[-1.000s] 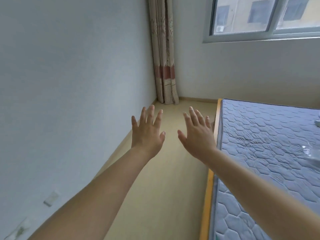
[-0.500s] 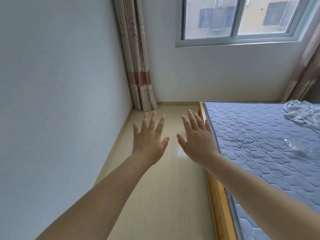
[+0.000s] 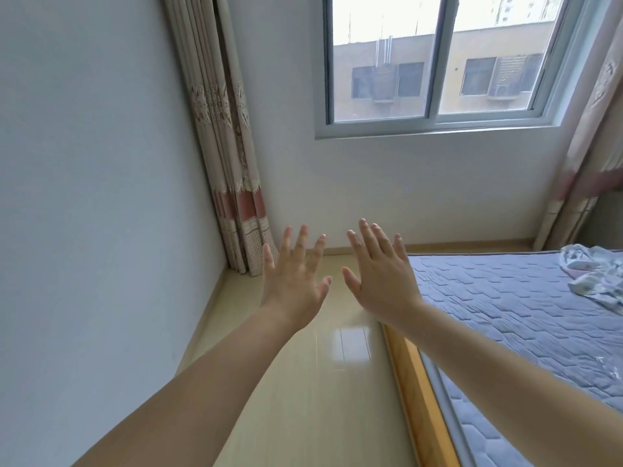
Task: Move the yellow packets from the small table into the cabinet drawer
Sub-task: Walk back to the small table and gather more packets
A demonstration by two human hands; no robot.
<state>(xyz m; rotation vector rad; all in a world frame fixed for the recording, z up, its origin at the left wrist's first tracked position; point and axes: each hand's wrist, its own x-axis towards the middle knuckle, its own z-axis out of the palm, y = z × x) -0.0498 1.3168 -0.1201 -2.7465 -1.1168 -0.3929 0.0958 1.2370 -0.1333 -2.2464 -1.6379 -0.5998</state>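
My left hand (image 3: 295,281) and my right hand (image 3: 381,274) are stretched out in front of me, side by side and a little apart, backs toward the camera. The fingers of both are straight and spread, and neither holds anything. They hover in the air above the pale floor (image 3: 303,382). No yellow packets, small table or cabinet drawer are in this view.
A white wall (image 3: 101,197) runs along the left. A bed with a blue quilted mattress (image 3: 522,315) and a wooden frame (image 3: 414,382) fills the right. Crumpled cloth (image 3: 593,271) lies on it. A curtain (image 3: 229,163) hangs in the corner beside a window (image 3: 435,62).
The view has swung right and upward, bringing more of the window and bed into sight. Both hands keep the same spread pose in front of me.
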